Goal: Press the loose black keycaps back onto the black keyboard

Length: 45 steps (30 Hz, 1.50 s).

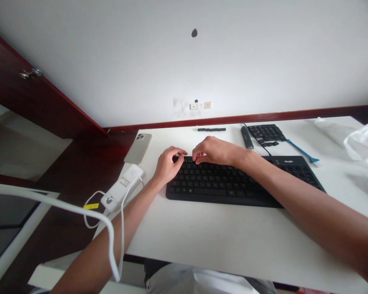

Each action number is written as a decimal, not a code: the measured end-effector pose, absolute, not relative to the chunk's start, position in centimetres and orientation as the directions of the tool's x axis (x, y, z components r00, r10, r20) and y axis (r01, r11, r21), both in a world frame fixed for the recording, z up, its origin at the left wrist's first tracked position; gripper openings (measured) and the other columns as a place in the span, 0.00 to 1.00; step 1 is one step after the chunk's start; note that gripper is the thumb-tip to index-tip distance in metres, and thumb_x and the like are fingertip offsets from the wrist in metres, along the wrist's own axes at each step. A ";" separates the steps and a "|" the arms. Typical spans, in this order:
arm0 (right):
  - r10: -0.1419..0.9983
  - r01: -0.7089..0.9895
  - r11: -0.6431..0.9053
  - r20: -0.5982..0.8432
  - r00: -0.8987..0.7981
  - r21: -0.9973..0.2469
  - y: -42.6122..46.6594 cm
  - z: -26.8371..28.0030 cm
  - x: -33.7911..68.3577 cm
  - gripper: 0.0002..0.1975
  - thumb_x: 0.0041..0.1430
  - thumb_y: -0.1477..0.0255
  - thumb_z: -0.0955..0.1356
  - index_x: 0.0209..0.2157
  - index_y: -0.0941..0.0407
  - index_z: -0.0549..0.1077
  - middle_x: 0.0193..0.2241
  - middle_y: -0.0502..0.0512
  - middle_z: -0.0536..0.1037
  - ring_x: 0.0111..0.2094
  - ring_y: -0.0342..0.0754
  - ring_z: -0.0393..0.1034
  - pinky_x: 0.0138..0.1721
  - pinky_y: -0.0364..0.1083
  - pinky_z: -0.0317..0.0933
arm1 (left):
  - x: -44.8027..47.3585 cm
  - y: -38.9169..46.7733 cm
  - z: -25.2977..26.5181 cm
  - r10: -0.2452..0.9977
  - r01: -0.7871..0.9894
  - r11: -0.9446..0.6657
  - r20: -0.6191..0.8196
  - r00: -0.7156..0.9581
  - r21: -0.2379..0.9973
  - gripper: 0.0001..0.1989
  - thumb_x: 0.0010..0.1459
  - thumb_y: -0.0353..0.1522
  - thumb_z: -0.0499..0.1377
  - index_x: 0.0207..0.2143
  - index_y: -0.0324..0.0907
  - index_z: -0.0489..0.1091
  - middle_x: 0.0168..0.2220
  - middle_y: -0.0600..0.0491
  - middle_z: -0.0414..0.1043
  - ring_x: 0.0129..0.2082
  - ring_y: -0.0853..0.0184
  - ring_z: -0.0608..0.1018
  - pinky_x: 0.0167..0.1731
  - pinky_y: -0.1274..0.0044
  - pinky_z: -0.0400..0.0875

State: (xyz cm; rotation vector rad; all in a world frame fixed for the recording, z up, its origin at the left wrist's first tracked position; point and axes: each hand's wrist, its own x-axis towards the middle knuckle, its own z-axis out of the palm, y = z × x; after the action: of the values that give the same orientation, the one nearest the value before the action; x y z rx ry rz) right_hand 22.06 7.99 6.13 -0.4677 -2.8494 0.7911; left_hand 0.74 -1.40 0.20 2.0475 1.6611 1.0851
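Black keyboard [233, 181] under left hand [168, 163] and right hand [214, 151], fingertips pinched at its top row.

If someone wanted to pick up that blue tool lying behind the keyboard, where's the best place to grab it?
Probably at the middle of the blue tool's long thin handle, pinched across its narrow width from above. It lies flat on the white table, slanting from the loose key block toward the keyboard's right end. The near-right end looks freest; the far end sits close by the loose keys.
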 end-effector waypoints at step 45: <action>0.367 0.250 0.746 0.068 -0.928 -0.618 9.0 5.6 23.0 0.10 0.60 0.76 0.72 0.41 0.51 0.85 0.36 0.49 0.86 0.37 0.47 0.80 0.41 0.43 0.68 | 2.1 -2.1 0.9 0.907 0.760 -0.348 0.403 0.125 0.549 0.03 0.62 0.30 0.66 0.37 0.48 0.81 0.37 0.53 0.77 0.42 0.62 0.77 0.47 0.68 0.73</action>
State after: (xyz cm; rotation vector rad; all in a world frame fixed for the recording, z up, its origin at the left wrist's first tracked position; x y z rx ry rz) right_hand 22.98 9.03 5.65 -0.4922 -2.7597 0.9369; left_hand 2.05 -2.06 0.94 2.1887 1.6539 1.0329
